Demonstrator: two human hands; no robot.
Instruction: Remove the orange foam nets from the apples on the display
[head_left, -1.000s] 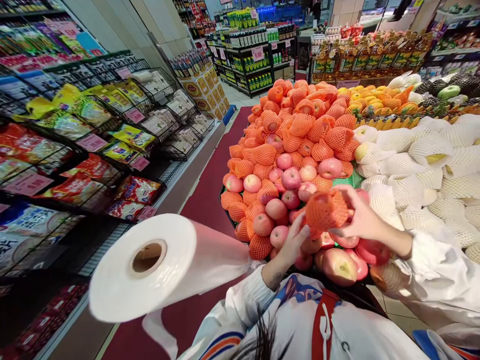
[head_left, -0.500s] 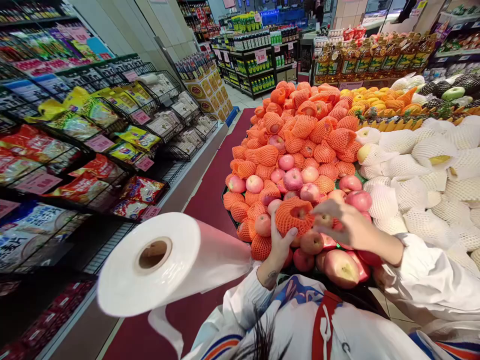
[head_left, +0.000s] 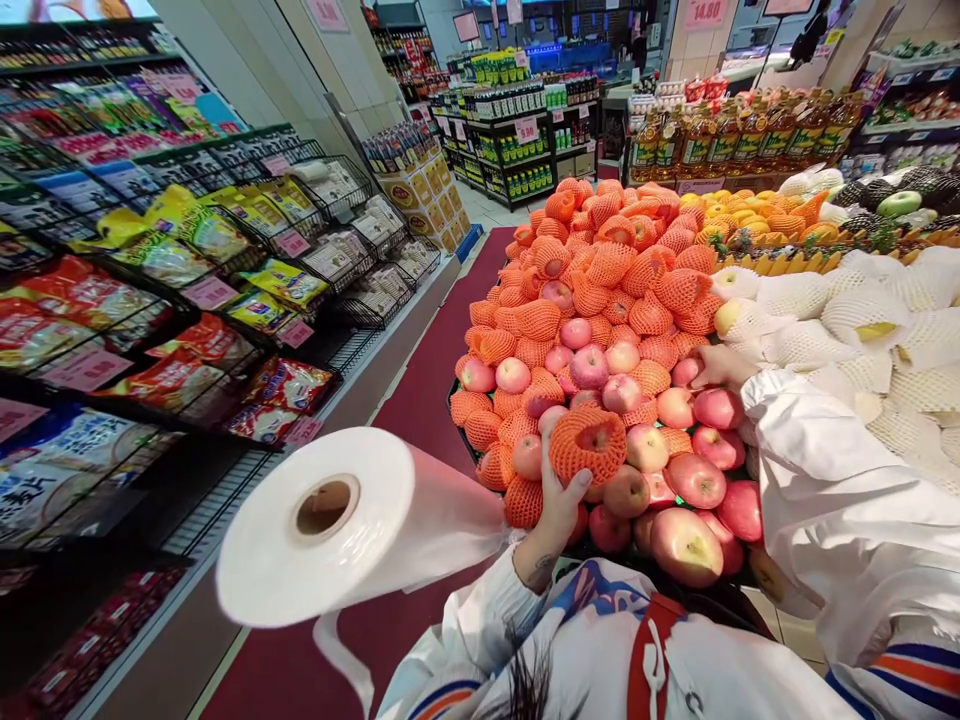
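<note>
In my left hand [head_left: 559,500] sits an apple in an orange foam net [head_left: 587,447], my fingers and thumb wrapped round its side and its stem end showing through the net's opening. My right hand [head_left: 721,367] reaches to the right side of the pile, its fingers closed on a bare red apple [head_left: 685,373]. Bare apples [head_left: 696,480] lie below and around both hands. Behind them rises a heap of apples in orange foam nets [head_left: 611,265]. The right sleeve covers part of the pile's near right side.
A large roll of clear plastic bags [head_left: 322,530] stands at my left, its loose end hanging down. White-netted fruit [head_left: 862,310] lies at the right. Left shelves hold snack packets [head_left: 199,355]. Oil bottles [head_left: 739,135] and a bottle rack [head_left: 525,140] stand farther back.
My right hand has moved away from the netted apple, forward and right, to a bare apple on the pile. The left hand keeps hold of the netted apple.
</note>
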